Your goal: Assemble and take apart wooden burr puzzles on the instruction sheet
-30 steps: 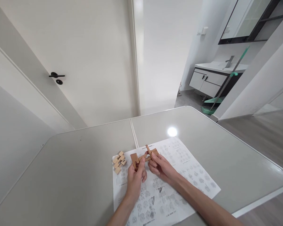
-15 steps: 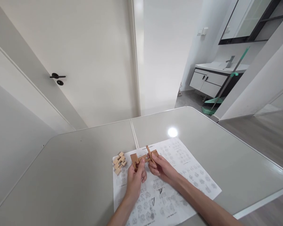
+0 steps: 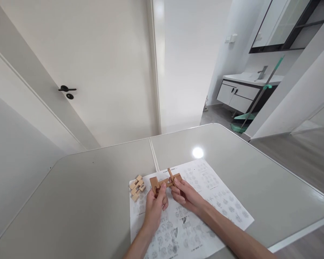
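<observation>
Several brown notched wooden puzzle pieces (image 3: 164,182) are fitted partly together between my two hands, above a printed sheet (image 3: 205,223). My left hand (image 3: 157,201) is closed on the left end, its thumb pressed on the middle bar. My right hand (image 3: 183,192) pinches the right end, where a thin upright wooden piece (image 3: 171,174) crosses the others. Fingers hide the undersides of the pieces. To the left, a lighter wooden block puzzle (image 3: 137,187) lies on the sheet's corner, apart from both hands.
The sheet lies on a grey table (image 3: 97,201) with a pale seam (image 3: 153,154) and a raised-looking light rim. Behind stands a white door (image 3: 110,72) with a black handle (image 3: 67,88). A sink cabinet (image 3: 237,93) and a green dustpan (image 3: 239,127) are at the far right.
The hands and wooden pieces hold nearly the same pose. My right hand's fingers have shifted slightly on the right end. The whole view has moved a touch.
</observation>
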Available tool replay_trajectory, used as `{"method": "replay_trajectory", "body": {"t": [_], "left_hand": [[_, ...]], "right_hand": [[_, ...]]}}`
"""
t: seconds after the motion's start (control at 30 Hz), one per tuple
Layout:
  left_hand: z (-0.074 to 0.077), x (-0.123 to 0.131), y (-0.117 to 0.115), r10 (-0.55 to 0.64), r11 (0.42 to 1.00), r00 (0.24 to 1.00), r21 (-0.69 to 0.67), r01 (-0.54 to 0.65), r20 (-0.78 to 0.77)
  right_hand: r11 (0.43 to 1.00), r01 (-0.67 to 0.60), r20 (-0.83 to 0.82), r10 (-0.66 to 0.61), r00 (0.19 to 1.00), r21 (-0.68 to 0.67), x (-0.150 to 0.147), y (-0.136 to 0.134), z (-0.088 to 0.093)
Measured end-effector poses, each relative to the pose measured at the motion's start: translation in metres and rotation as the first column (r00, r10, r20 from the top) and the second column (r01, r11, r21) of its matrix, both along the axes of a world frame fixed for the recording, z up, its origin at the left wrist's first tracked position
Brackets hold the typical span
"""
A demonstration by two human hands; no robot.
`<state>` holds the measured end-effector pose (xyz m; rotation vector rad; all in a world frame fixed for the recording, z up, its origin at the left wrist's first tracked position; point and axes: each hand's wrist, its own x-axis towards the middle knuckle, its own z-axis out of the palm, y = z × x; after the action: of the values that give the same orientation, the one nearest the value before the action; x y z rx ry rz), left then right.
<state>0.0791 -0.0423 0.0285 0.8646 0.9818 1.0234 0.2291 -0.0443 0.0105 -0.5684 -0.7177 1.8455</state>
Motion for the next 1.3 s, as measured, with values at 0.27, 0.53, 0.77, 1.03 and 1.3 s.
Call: {"method": "replay_trajectory", "body": {"t": [0.27,0.53,0.77,1.03,1.3], "left_hand": [[-0.005,0.000,0.001,0.004,1.000,1.000,0.000,-0.004,-0.004],[-0.003,-0.003,0.001,-0.002,1.000,1.000,0.003,0.001,0.020],[-0.002,-0.008,0.007,-0.011,1.000,0.996,0.023,0.009,0.085],[0.012,-0.016,0.014,0.064,0.988,0.998,0.139,-0.063,-0.005],[0.016,-0.019,0.016,0.005,0.998,0.998,0.056,-0.009,0.065]], "right_hand": [[1.000,0.006,-0.019,-0.006,1.000,0.005,0.001,0.002,-0.006],[0.999,0.036,-0.050,-0.037,0.998,-0.010,0.001,0.001,-0.001],[0.996,0.091,-0.031,-0.092,0.995,-0.018,0.006,0.004,0.003],[0.989,0.097,0.159,-0.114,0.981,0.112,0.007,0.002,0.005],[0.943,0.103,0.504,-0.259,0.824,0.317,0.004,-0.004,0.010]]}}
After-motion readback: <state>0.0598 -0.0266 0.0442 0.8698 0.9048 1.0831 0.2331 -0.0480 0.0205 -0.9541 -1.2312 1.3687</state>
